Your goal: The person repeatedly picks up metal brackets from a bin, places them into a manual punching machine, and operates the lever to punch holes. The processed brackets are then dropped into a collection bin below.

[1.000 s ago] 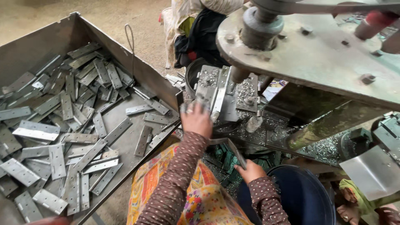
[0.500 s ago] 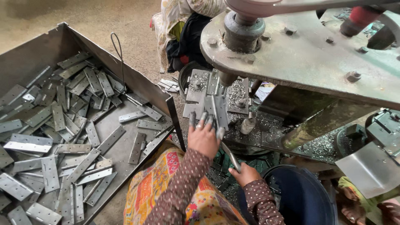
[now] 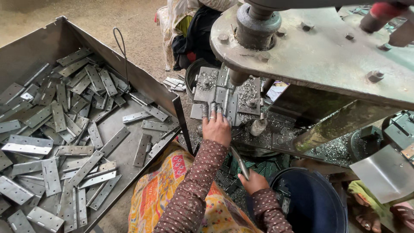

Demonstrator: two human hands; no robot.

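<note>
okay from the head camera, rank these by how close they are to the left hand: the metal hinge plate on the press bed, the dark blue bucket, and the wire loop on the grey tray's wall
1. The metal hinge plate on the press bed, touched by the left hand's fingertips.
2. The dark blue round bucket, lower right, beside the right hand.
3. The thin wire loop on the wall of the grey metal tray, far upper left.

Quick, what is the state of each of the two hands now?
Left hand: open, fingers flat on the grey metal hinge plate under the press.
Right hand: closed on a narrow grey metal strip.
</note>
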